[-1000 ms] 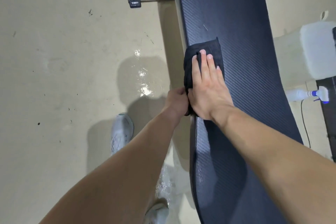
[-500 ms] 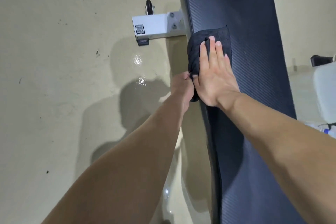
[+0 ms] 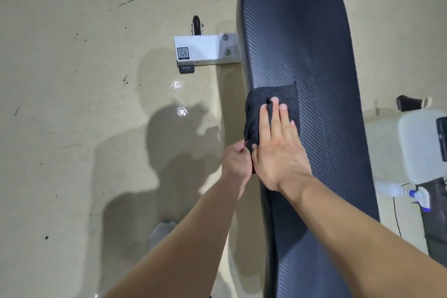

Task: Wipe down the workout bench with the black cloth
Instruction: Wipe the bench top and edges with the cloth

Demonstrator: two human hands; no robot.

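The workout bench (image 3: 314, 60) is a long dark textured pad running from the top of the view down to the bottom right. A folded black cloth (image 3: 260, 104) lies over the pad's left edge about midway along. My right hand (image 3: 275, 150) lies flat on the cloth with straight fingers, pressing it onto the pad. My left hand (image 3: 235, 163) is beside the pad's left edge and pinches the cloth's lower corner that hangs over the side.
The bench's white foot bar (image 3: 205, 51) with a QR label and a small black wheel (image 3: 196, 24) sticks out left on the beige floor (image 3: 72, 104). A spray bottle (image 3: 401, 192) and a white container (image 3: 420, 143) sit right of the bench. A grey shoe (image 3: 160, 231) shows below.
Both hands slid the cloth forward along the pad's left edge over the last second, and the view has tilted up, so the pad's rounded far end now shows.
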